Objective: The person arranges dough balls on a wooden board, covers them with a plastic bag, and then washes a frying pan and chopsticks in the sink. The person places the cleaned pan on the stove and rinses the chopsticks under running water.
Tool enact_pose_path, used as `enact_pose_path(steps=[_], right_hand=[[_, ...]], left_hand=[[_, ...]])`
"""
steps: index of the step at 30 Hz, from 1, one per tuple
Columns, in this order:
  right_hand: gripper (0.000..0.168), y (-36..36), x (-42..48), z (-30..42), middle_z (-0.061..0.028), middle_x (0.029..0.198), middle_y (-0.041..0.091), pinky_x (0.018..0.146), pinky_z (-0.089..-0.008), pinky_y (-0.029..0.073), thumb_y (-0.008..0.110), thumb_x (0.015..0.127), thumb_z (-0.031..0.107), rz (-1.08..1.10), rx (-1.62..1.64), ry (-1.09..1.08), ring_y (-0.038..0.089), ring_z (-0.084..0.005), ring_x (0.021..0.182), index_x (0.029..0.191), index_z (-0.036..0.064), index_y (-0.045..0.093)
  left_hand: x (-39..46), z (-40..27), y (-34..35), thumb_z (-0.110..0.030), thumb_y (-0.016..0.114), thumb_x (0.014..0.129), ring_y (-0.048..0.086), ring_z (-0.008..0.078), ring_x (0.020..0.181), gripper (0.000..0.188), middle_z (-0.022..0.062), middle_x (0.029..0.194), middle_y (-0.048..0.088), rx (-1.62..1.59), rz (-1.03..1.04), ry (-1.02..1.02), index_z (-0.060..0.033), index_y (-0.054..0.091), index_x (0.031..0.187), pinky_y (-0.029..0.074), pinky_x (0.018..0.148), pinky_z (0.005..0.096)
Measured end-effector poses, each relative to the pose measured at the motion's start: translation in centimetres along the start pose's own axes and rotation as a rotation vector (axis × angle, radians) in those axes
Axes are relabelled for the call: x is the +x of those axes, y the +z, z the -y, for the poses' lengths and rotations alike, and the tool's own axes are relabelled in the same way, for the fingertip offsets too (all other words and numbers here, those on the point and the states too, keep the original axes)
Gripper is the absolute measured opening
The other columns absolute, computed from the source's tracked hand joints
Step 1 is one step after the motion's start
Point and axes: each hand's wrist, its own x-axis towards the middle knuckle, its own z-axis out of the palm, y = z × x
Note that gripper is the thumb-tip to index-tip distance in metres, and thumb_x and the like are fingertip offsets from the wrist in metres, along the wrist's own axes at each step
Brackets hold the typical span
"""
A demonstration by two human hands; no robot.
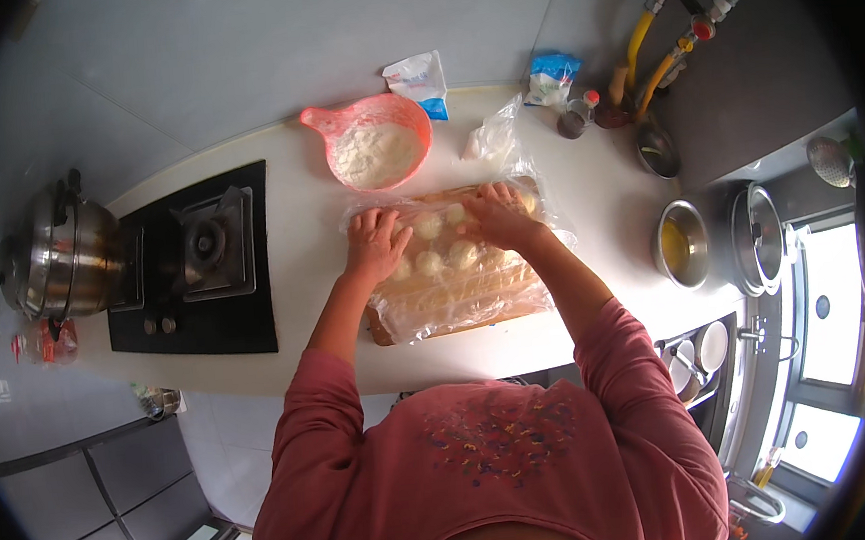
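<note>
Several round dough balls sit in rows on a wooden board on the counter before me. Clear plastic film lies wrinkled over them and over the board. My left hand rests palm down on the film's left side, fingers spread. Across the rows at the right, my right hand presses on the film at the far part of the board, with its fingers apart. Part of the dough is hidden beneath my hands. Neither hand visibly grips anything.
Beyond the board are a pink bowl of flour, a crumpled plastic bag and a bottle with a red cap. A black gas stove with a steel pot is at left. A metal bowl of yellow liquid stands right.
</note>
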Motion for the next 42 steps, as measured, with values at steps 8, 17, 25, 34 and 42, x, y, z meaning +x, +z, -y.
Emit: enact_pose_path(steps=[8,17,25,34,42], right_hand=[[0.056,0.6,0.5,-0.8,-0.0159,0.126,0.047,0.103,-0.0513,0.026,0.055,0.082,0.054,-0.09,-0.054,0.011,0.036,-0.036,0.123,0.122,0.016,0.055],[0.048,1.4,0.5,-6.1,-0.0149,0.128,0.048,0.102,-0.0515,0.028,0.051,0.085,0.05,-0.276,-0.028,0.16,0.04,-0.0364,0.12,0.124,0.022,0.054],[0.036,2.9,-0.6,-7.3,-0.0079,0.118,0.053,0.096,-0.0502,0.034,0.051,0.085,0.044,-0.367,0.138,0.294,0.046,-0.0344,0.109,0.107,0.019,0.064],[0.05,1.8,0.8,-6.7,-0.0116,0.126,0.049,0.1,-0.0485,0.029,0.044,0.085,0.052,-0.191,0.13,0.516,0.042,-0.0337,0.119,0.118,0.018,0.059],[0.079,1.2,-0.5,-8.8,-0.0193,0.14,0.033,0.106,-0.054,0.023,0.059,0.074,0.061,-0.144,0.266,0.359,0.026,-0.0375,0.132,0.134,0.012,0.044]], left_hand=[[0.3,1.2,-0.5,-0.042,0.064,0.08,0.05,0.0341,0.094,0.038,0.0125,0.103,0.054,-0.024,0.013,-0.086,-0.0085,0.061,0.097,0.041,0.083,0.0482],[1.3,-1.9,-4.1,-0.039,0.064,0.081,0.044,0.0348,0.11,0.049,0.0182,0.133,0.041,0.055,-0.032,0.118,-0.0028,0.061,0.113,0.037,0.095,0.044],[0.0,-0.6,-0.7,-0.038,0.061,0.084,0.045,0.0381,0.117,0.051,0.0204,0.141,0.035,-0.057,-0.074,-0.025,0.0007,0.058,0.117,0.039,0.095,0.0457],[0.8,2.2,0.9,-0.034,0.058,0.087,0.055,0.0365,0.087,0.031,0.0178,0.099,0.059,-0.109,-0.035,-0.085,-0.0038,0.063,0.089,0.045,0.078,0.0468],[1.9,1.4,-0.1,-0.039,0.056,0.087,0.053,0.0369,0.091,0.035,0.0181,0.097,0.06,-0.086,0.074,-0.214,-0.0045,0.063,0.087,0.043,0.081,0.0468]])
